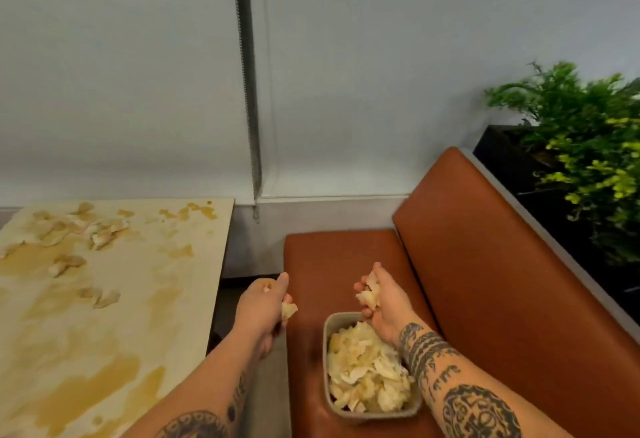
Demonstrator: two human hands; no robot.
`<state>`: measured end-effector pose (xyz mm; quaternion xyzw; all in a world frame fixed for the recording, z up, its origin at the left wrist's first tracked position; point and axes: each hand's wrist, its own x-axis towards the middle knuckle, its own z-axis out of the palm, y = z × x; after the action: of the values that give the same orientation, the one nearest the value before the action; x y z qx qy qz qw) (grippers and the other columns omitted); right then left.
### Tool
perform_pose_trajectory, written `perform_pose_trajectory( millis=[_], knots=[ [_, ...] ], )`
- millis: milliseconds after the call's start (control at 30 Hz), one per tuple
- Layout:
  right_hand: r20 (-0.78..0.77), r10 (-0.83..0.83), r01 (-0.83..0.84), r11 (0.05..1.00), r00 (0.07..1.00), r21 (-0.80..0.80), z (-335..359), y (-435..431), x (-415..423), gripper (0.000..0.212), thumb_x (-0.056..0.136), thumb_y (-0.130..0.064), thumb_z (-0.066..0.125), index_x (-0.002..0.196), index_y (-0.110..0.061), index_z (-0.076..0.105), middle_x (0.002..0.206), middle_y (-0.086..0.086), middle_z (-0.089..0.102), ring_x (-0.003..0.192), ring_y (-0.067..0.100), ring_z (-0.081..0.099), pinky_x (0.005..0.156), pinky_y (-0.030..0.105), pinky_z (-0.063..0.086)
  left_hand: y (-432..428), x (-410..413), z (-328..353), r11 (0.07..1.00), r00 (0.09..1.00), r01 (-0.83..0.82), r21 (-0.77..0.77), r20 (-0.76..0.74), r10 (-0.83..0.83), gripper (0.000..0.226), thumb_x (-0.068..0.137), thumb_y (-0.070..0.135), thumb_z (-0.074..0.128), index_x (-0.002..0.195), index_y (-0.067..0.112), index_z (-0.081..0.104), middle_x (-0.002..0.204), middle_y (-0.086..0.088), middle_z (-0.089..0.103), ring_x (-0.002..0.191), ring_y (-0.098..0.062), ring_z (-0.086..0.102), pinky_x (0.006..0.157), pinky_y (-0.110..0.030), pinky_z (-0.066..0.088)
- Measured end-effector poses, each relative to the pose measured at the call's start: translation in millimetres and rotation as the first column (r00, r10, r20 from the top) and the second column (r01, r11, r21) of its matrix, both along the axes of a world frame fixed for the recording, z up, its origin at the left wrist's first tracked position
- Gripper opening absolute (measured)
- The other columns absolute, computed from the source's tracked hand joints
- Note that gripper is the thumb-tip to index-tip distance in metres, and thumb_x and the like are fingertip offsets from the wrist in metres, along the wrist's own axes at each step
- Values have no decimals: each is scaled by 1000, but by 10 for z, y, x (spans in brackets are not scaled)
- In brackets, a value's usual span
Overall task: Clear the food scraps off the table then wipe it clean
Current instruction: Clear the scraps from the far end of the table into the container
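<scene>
A pale table (194,299) on the left is smeared with yellow-brown stains and carries several food scraps (100,233) toward its far end. A grey tub (327,333) heaped with pale scraps (363,372) stands on the brown bench seat. My left hand (263,306) hovers between table and tub, gripping a pale scrap (288,310). My right hand (381,299) is just above the tub's far rim, holding a clump of scraps (370,294).
The brown bench (346,257) has a padded backrest (485,264) on the right. Behind it is a black planter with a green plant (581,147). A white wall and a blind chain (249,91) lie ahead. A narrow gap separates table and bench.
</scene>
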<state>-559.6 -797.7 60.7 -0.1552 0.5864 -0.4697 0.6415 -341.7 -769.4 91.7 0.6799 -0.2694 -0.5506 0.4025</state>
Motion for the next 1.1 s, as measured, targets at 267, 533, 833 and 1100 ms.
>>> perform_pose_trajectory(
  millis=[267,533,833,1100],
  knots=[
    [-386,228,-209,974,894,92,-172,389,-694,21,99,-5,52,112,-11,68,99,8,71,81,25,64,64,37,49,-15,-928,-153,952,951,303,33,-76,-300,16,99,24,55,106,24,69,111,-6,69,102,-23,65,83,-35,54],
    [-572,81,-69,997,816,43,-319,419,-866,20,94,-6,58,97,-20,72,103,0,72,95,17,69,84,40,61,132,-1084,-258,798,802,594,102,-148,-579,53,82,-3,52,116,34,69,125,7,66,120,-17,58,103,-35,50],
    [-621,85,-68,996,779,50,-280,348,-807,11,95,-8,61,99,-14,70,96,6,71,76,18,73,63,34,58,68,-769,-168,882,882,468,58,-87,-463,42,91,2,52,121,29,66,128,0,61,114,-17,59,97,-34,51],
    [-713,196,-197,977,673,82,-125,289,-631,17,87,-7,71,97,-20,67,99,1,67,85,18,67,75,39,59,71,-446,-48,948,946,317,37,-89,-313,26,98,13,52,117,26,66,121,-5,67,106,-22,62,90,-42,50]
  ],
)
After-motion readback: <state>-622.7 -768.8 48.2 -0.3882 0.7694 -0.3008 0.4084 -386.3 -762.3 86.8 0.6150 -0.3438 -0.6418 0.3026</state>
